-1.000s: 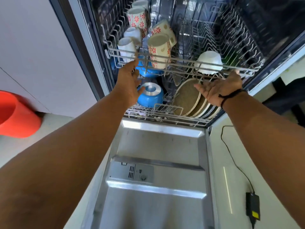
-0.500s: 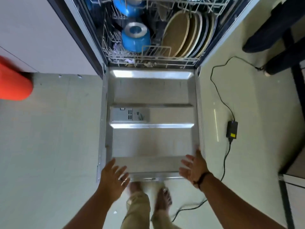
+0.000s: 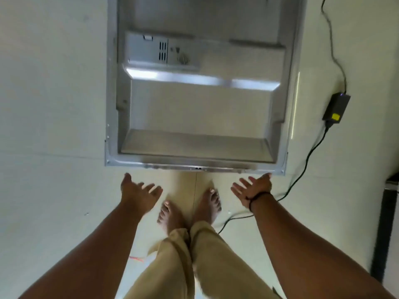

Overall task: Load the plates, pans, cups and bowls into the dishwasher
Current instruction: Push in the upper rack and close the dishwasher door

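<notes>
dishwasher door (image 3: 198, 117) lowered; power adapter (image 3: 336, 107), cable (image 3: 306, 162) beside it.

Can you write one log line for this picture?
grey steel dishwasher door: down flat | left hand: open, empty | right hand: open, empty | both below door edge

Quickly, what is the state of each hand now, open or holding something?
Left hand: open, holding nothing, just short of the dishwasher door edge.
Right hand: open, palm up, holding nothing.
</notes>
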